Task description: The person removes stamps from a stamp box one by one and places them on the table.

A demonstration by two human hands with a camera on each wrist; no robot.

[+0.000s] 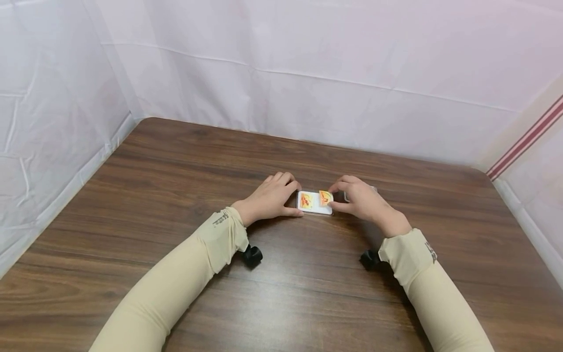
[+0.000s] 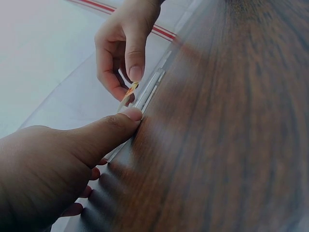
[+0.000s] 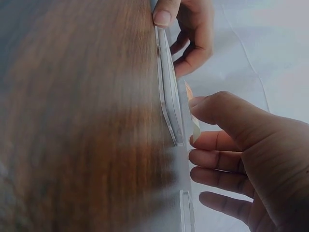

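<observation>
Left of centre in the head view, the left hand (image 1: pixel 271 197) rests on the dark brown wood-grain table (image 1: pixel 176 186) with its fingers curled and closed around the left end of a flat, white, clear-edged rectangular case (image 1: pixel 314 204). The thumb lies along the near edge and the fingertips along the far edge; in the left wrist view the thumb (image 2: pixel 126 116) presses against the rim of the case (image 2: pixel 147 94).

At frame centre the case lies flat on the table. An orange-and-yellow printed card (image 1: pixel 306 200) lies flat in its left half. A second orange-and-yellow printed card (image 1: pixel 325 197) stands in its right half, tilted up off the surface.

Right of centre, the right hand (image 1: pixel 361 199) pinches this second card between thumb and forefinger, the remaining fingers loosely curled. The right wrist view shows the card (image 3: pixel 193 113) lifted at an angle just beside the case (image 3: pixel 169 92), with the thumb (image 3: pixel 212 106) on it.

A second clear flat piece (image 1: pixel 347 196) lies on the table partly hidden behind the right hand; what it is cannot be told.

Both forearms wear beige sleeves (image 1: pixel 206 254).
</observation>
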